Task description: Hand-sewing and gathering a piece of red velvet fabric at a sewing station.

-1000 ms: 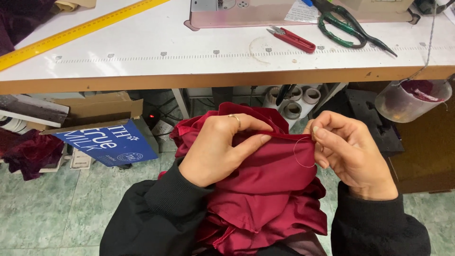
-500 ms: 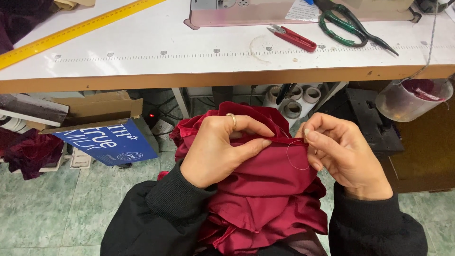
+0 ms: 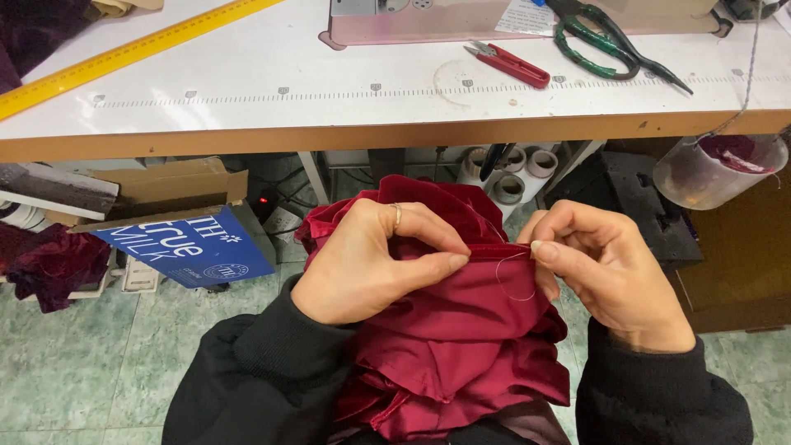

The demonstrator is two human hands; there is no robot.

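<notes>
A bundle of dark red satin fabric [image 3: 461,346] lies in my lap. My left hand [image 3: 371,264], with a ring on one finger, pinches a folded edge of the fabric between thumb and forefinger. Just to its right, my right hand [image 3: 606,268] has its fingertips pressed together at the same edge, holding something thin that I cannot make out. A loop of fine thread [image 3: 515,280] hangs between the two hands. Both arms wear black sleeves.
A white worktable [image 3: 247,91] spans the top, with a yellow ruler [image 3: 124,58], red thread snips [image 3: 511,64], green-handled scissors [image 3: 610,45] and a sewing machine base [image 3: 412,21]. Below are a cardboard box [image 3: 177,222], thread spools [image 3: 511,177] and a hanging plastic tub [image 3: 717,169].
My right hand has shifted slightly left toward the left hand, and the thread loop between them has changed shape. The left hand keeps its pinch on the edge.
</notes>
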